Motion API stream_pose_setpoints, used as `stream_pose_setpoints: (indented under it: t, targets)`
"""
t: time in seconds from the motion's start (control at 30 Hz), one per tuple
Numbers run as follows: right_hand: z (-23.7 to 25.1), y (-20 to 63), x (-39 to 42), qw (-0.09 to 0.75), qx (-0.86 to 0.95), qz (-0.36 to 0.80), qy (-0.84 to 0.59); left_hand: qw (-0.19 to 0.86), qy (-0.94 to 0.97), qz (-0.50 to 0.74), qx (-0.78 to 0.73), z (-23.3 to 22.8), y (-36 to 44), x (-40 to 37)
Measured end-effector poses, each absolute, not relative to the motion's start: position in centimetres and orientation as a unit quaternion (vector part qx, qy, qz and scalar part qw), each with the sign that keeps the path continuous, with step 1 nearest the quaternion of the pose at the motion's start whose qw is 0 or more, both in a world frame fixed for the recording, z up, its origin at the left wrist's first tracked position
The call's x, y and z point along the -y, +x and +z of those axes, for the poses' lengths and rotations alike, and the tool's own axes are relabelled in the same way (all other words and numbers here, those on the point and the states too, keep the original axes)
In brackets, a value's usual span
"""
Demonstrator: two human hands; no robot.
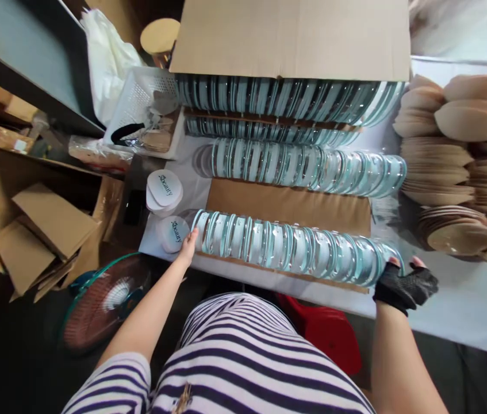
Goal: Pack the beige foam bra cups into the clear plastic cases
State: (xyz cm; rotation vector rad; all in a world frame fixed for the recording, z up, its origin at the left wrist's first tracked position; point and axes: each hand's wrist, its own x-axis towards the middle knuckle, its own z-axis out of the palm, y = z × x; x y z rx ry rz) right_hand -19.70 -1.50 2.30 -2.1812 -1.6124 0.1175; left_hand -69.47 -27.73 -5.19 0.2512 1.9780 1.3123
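A long row of clear round plastic pieces with teal rims (288, 247), standing on edge against one another, lies along the table's near side. My bare left hand (187, 246) is closed against the row's left end, fingertips on the first piece. At the right end, my right hand (406, 283), in a black fingerless glove, grips the last pieces; some fingers are hidden behind them. The two hands hold the row between them, above the near edge of a brown cardboard sheet (288, 204). White discs with printed lettering (173, 233) lie beside my left hand.
Farther back lie a similar row (307, 167) and a cardboard box (290, 40) with more rows. Stacks of tan oval pieces (437, 167) stand right. A white basket (129, 109) is back left. Below left are a fan (105, 302) and an open carton (88, 190).
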Motion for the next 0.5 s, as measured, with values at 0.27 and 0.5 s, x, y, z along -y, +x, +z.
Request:
stream_pose_setpoints:
  t: [0.27, 0.5]
  targets:
    - [8.2, -50.7, 5.6, -0.136, 0.899, 0.233, -0.346, 0.386, 0.217, 0.559, -0.701, -4.7, -71.9, 24.9]
    - [6.4, -67.7, 7.4, -0.315, 0.878, 0.268, -0.241, 0.374, 0.279, 0.556, -0.688, -6.3, -71.1, 24.5]
